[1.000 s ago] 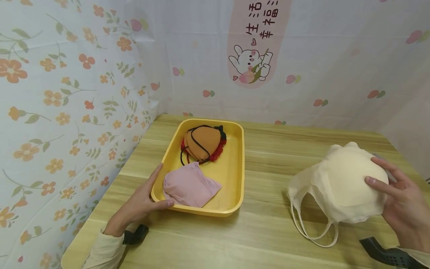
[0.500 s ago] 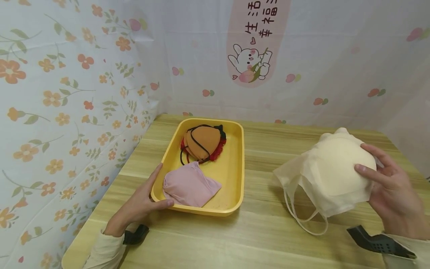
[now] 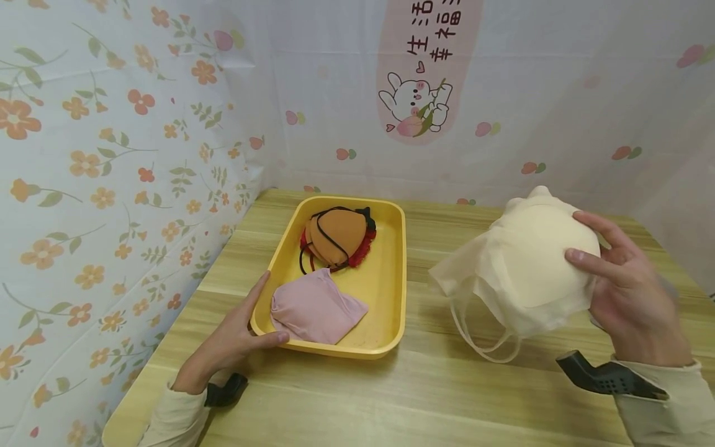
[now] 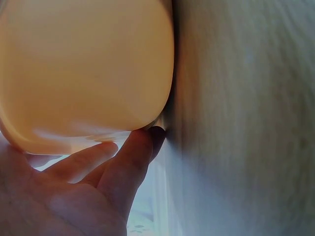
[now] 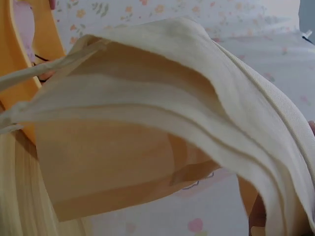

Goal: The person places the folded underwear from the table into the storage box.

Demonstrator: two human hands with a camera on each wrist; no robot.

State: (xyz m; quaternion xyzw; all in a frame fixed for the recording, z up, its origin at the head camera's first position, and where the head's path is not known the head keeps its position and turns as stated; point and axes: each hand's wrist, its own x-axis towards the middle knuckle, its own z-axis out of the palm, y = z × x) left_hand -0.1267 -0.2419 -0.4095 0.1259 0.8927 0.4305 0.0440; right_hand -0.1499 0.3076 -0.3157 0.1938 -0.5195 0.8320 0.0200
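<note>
L hand's (image 3: 237, 333) gripping tray's (image 3: 385, 292) near-left corner (dim, prob.), R hand's (image 3: 631, 288) pinching cream bra (image 3: 533, 261); I'm likely transferring, next needing space inside R edge.

Wood-grain tabletop (image 3: 424, 397), orange-flowered sheet (image 3: 128, 211) at left, pale backdrop (image 3: 536, 93) — rabbit print (image 3: 416, 102)

The left hand (image 3: 237, 332) grips the near-left corner of the yellow tray (image 3: 385, 279), thumb on the rim, fingers against the outer wall. Well right of the tray, the right hand (image 3: 631, 292) pinches, thumb in front.
</note>
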